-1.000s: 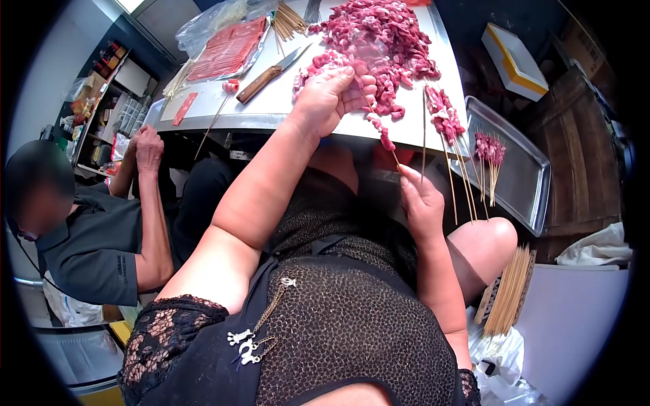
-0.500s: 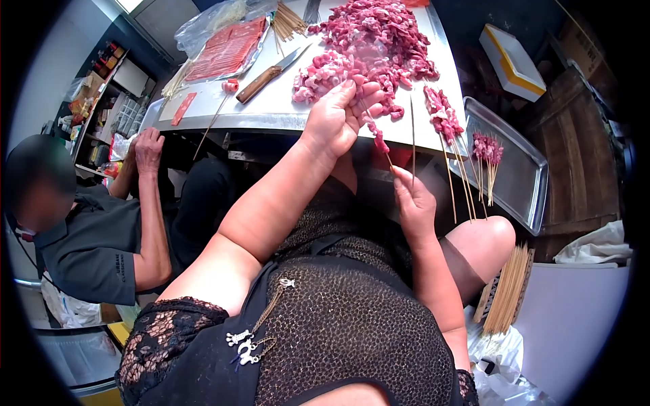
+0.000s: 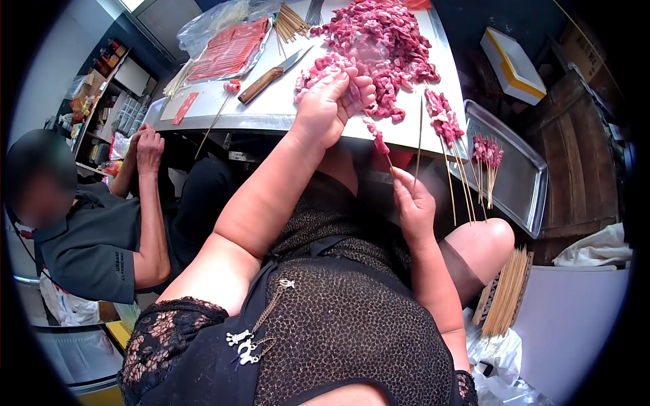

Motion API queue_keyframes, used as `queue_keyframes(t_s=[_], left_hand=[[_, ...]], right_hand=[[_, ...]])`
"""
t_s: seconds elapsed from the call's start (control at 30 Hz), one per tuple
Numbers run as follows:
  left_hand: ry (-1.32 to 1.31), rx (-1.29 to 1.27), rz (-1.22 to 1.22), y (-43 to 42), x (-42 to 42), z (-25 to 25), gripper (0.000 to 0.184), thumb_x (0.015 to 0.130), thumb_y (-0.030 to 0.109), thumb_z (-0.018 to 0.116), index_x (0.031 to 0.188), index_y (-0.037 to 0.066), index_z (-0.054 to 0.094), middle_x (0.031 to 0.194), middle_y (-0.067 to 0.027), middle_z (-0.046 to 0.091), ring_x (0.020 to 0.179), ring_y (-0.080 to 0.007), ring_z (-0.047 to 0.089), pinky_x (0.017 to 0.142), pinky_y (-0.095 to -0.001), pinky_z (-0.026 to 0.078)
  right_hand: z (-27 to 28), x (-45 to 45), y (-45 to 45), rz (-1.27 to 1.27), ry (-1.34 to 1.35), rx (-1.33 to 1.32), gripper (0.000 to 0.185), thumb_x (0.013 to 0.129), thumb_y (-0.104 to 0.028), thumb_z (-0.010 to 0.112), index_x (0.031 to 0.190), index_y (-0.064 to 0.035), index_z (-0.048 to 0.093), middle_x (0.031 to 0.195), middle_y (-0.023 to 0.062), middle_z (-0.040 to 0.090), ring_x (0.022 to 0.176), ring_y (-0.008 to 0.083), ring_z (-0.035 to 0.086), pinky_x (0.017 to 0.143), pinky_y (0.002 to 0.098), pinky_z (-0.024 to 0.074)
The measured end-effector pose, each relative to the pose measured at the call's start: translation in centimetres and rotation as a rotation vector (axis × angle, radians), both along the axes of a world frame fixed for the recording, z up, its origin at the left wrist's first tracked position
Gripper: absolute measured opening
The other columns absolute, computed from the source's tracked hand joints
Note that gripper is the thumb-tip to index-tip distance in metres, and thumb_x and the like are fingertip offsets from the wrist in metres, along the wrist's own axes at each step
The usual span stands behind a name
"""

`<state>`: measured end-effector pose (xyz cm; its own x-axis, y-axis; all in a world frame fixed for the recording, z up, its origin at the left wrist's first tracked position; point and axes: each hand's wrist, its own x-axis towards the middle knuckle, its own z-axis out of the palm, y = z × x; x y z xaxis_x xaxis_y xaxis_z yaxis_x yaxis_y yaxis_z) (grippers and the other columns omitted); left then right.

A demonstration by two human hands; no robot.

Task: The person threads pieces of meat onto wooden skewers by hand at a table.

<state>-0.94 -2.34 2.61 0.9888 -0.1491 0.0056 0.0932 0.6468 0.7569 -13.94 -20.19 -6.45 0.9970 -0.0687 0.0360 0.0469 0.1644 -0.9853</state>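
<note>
My right hand (image 3: 414,208) pinches a bamboo skewer near its lower end, below the table edge. Several pieces of meat (image 3: 379,141) are threaded on its upper part. A second, bare skewer (image 3: 419,135) rises from the same hand. My left hand (image 3: 330,101) is palm up at the near edge of the pile of raw cut meat (image 3: 379,44), fingers curled in. What lies between those fingers is hidden. To the right, loaded meat skewers (image 3: 445,118) rest over the table edge, their sticks pointing toward me.
A knife (image 3: 271,78) and a tray of sliced red meat (image 3: 227,51) lie on the white table (image 3: 277,120). At right are a metal tray (image 3: 525,172) with finished skewers (image 3: 489,152) and a bundle of bare skewers (image 3: 504,291). Another person (image 3: 88,223) sits at left.
My left hand has drawn away from the threaded skewer, slightly left, and its fingers have curled more. My right hand and skewer have hardly moved. The other person's hands have shifted slightly.
</note>
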Motion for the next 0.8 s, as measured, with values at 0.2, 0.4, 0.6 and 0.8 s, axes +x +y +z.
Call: queue_keyframes(t_s=[0.2,0.4,0.6,0.8], left_hand=[[0.047,-0.074,0.023,-1.0,-0.7,-0.4,0.022,0.098,0.014,0.038,0.111,0.000,0.050,0.104,-0.0196,0.061,0.094,-0.0294,0.062,0.084,-0.0409,0.053],[0.076,-0.148,-0.070,-1.1,-0.8,-0.8,0.025,0.098,0.016,0.038,0.110,0.001,0.052,0.109,-0.0211,0.060,0.105,-0.0337,0.058,0.093,-0.0499,0.047],[0.017,-0.172,-0.172,-0.9,-1.3,-0.6,0.026,0.098,0.018,0.036,0.110,0.003,0.053,0.115,-0.0218,0.058,0.111,-0.0330,0.055,0.095,-0.0513,0.045],[0.059,-0.211,-0.184,-0.6,-2.0,-0.1,0.021,0.097,0.015,0.037,0.104,0.004,0.054,0.113,-0.0204,0.060,0.105,-0.0309,0.059,0.084,-0.0413,0.050]], right_hand=[[0.3,-0.2,0.0,-0.041,-0.037,-0.135,0.022,0.090,-0.007,0.057,0.111,-0.0045,0.064,0.074,-0.0074,0.055,0.059,0.0003,0.042,0.053,0.0159,0.0360],[0.4,0.0,-0.2,-0.079,-0.128,-0.254,0.022,0.090,-0.007,0.057,0.111,-0.0043,0.064,0.074,-0.0058,0.055,0.058,0.0012,0.044,0.053,0.0166,0.0371],[1.4,-0.4,-0.2,0.143,0.077,0.107,0.025,0.092,-0.008,0.053,0.116,-0.0029,0.059,0.065,-0.0052,0.049,0.053,0.0011,0.040,0.047,0.0160,0.0307],[3.4,-0.9,0.5,0.231,0.271,0.280,0.025,0.094,-0.011,0.050,0.117,-0.0036,0.057,0.062,-0.0032,0.049,0.043,0.0017,0.034,0.039,0.0166,0.0251]])
